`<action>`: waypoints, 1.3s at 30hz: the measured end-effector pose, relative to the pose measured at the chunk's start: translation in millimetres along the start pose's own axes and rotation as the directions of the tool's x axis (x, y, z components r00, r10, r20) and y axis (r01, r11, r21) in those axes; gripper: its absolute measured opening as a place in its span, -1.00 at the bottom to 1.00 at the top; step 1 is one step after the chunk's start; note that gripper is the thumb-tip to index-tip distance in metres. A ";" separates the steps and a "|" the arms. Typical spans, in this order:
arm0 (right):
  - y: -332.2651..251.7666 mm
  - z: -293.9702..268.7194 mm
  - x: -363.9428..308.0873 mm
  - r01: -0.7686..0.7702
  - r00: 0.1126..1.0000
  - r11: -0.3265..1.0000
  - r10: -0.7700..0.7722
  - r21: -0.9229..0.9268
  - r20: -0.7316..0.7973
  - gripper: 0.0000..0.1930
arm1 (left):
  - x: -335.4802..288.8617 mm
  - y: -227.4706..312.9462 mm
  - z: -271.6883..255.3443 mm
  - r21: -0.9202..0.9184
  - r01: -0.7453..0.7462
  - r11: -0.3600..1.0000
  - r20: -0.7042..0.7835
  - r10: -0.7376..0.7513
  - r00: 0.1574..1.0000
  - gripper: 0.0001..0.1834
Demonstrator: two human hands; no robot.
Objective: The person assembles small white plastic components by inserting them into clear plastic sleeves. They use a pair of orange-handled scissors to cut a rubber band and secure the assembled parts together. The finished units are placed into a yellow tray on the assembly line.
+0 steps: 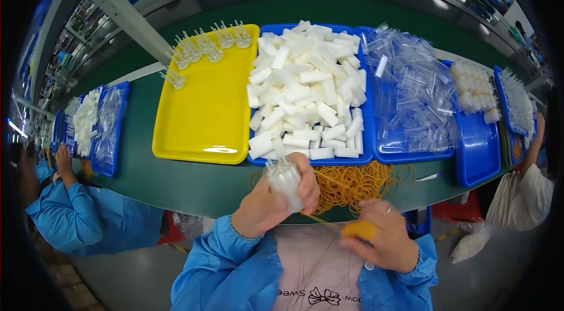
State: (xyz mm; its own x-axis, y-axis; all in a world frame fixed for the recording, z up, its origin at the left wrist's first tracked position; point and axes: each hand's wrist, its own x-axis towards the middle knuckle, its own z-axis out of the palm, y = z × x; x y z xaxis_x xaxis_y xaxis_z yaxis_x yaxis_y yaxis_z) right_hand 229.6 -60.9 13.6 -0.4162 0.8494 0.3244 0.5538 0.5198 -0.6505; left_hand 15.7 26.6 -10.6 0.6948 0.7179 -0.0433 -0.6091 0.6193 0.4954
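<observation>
My left hand (258,208) is closed around a bundle of clear plastic tubes (285,180), with thin tips sticking up at its top. A rubber band (319,218) runs taut from the bottom of that bundle to my right hand (385,237), whose fingers are pinched on its other end. One right-hand finger wears an orange-yellow cover (359,230) resembling a finger cot; motion blurs this hand slightly. Just beyond my hands lies a loose heap of tan rubber bands (355,185) at the table edge.
Similar clear bundles (212,51) stand at the far end of a yellow tray (202,117). Beside it, blue trays hold white foam-like blocks (308,85) and clear plastic pieces (411,93). A smaller blue tray (479,149) sits right. People in work clothes sit at either side.
</observation>
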 end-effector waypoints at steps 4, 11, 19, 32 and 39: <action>1.3 2.7 -14.6 0.142 0.978 0.392 0.088 0.909 -0.191 -0.75 | 1.5 -11.5 -8.2 -0.054 0.040 0.998 0.014 -0.039 0.999 -0.31; 15.3 12.2 -1.9 -0.180 0.870 -0.088 0.451 0.980 0.200 -0.43 | 3.5 -5.0 16.6 0.967 -0.235 -0.102 0.251 0.190 0.949 -0.10; -8.6 29.6 21.8 -0.315 0.890 0.897 0.392 0.310 -0.231 -0.58 | 8.1 -22.0 16.1 0.953 -0.212 -0.217 0.266 0.261 0.928 -0.04; 105.8 -55.6 -115.4 -0.737 0.671 0.582 0.573 -0.344 -0.471 -0.58 | 3.7 12.4 -19.1 -0.070 0.002 0.998 -0.007 -0.002 1.000 -0.35; 80.6 -36.3 -148.2 -0.617 0.786 0.610 0.511 -0.497 -0.349 -0.44 | 10.3 4.1 -16.7 -0.135 0.088 0.987 -0.049 -0.095 0.994 -0.35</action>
State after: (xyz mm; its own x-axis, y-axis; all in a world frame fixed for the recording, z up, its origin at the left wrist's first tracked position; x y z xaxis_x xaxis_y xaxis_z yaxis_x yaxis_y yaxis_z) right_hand 362.1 -141.6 -61.9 0.2072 0.9648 0.1622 0.9531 -0.1616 -0.2561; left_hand 14.0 41.9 -23.5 0.7298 0.6707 -0.1327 -0.5922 0.7171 0.3675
